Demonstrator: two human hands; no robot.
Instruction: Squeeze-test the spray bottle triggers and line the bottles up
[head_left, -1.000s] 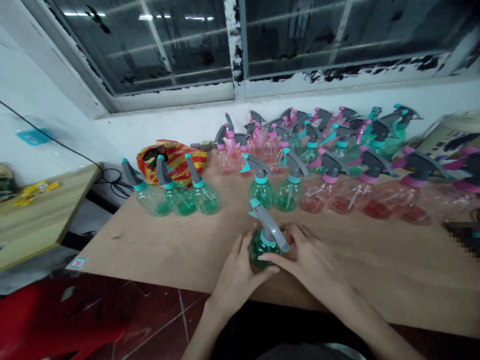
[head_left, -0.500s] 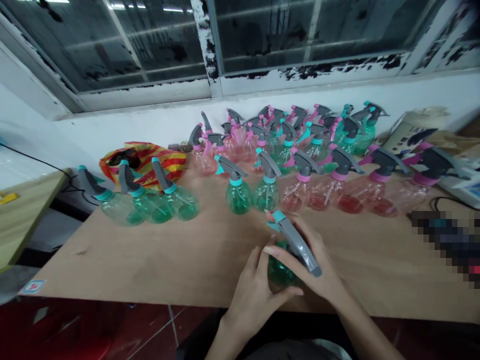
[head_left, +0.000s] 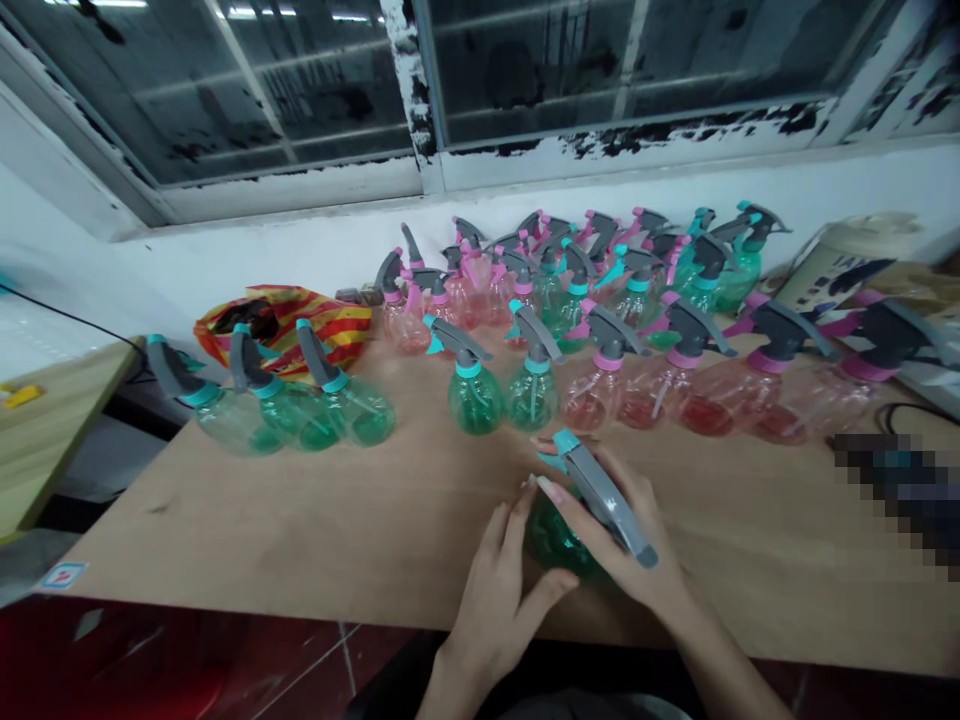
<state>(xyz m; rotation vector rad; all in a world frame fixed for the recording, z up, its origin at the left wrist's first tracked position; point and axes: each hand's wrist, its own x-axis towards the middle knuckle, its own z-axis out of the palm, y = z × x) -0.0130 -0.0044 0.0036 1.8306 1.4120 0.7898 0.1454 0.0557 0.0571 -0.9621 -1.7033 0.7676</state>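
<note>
A green spray bottle (head_left: 556,535) with a grey and teal trigger head (head_left: 609,500) stands near the table's front edge. My right hand (head_left: 637,530) is closed around the head and neck, its thumb lying across the near left side. To the left, my left hand (head_left: 499,580) curves loosely about the bottle's body, with fingers stretched and thumb apart. Its fingertips are close to my right thumb; whether they touch the bottle I cannot tell. Just behind stand two green spray bottles (head_left: 475,400) with teal collars.
Pink spray bottles (head_left: 589,400) continue the row rightward, with more spray bottles (head_left: 517,280) crowded by the wall. Three green bottles (head_left: 364,412) stand left, before a red and yellow bag (head_left: 337,320). A blurred dark object (head_left: 900,490) lies at right; a sticker (head_left: 64,576) marks the table's left corner.
My left thumb has drawn back leftward from the bottle and the left hand has loosened a little. My right hand and the trigger head have shifted slightly right and down.
</note>
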